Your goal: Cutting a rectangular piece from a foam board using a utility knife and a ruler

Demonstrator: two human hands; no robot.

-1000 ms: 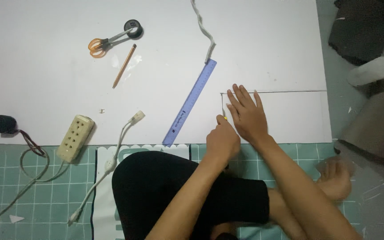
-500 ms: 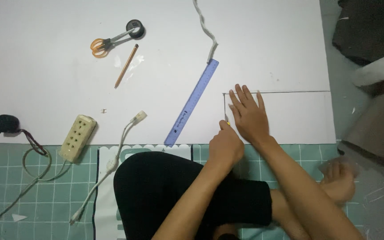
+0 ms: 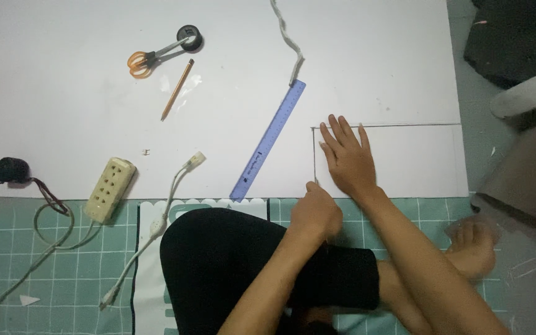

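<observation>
A large white board (image 3: 231, 56) lies on the floor, with a rectangle outlined at its near right corner. My right hand (image 3: 345, 158) presses flat on the board inside that rectangle, fingers spread. Just left of it and nearer me, my left hand (image 3: 314, 212) is closed around a thin tool whose tip (image 3: 315, 183) meets the rectangle's vertical line at the board's near edge. The tool is mostly hidden by my fingers. A blue ruler (image 3: 269, 139) lies slanted to the left of the line, untouched.
Orange-handled scissors (image 3: 150, 56), a black tape roll (image 3: 189, 37) and a pencil (image 3: 177, 90) lie at the far left. A power strip (image 3: 110, 189) with cables, a white plug lead (image 3: 181, 174) and a green cutting mat (image 3: 44, 267) are near my crossed legs.
My left hand has slid towards me along the vertical line, down to the board's near edge. My right hand has stayed flat in place.
</observation>
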